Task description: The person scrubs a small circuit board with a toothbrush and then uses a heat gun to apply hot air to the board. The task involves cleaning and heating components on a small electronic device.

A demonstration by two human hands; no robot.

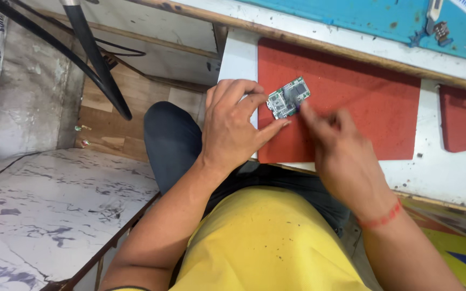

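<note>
Pinching a small circuit board [288, 97] on the red mat [362, 102], left hand [233, 126] fingers gripped it; right hand [341, 151] was blurred, its grip unclear.

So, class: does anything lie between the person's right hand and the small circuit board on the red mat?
Nothing visible does. The right hand, blurred, reaches the circuit board directly, its fingertips at the board's lower right edge. The left hand pins the board from the left side on the red mat, out of the right hand's way.
</note>
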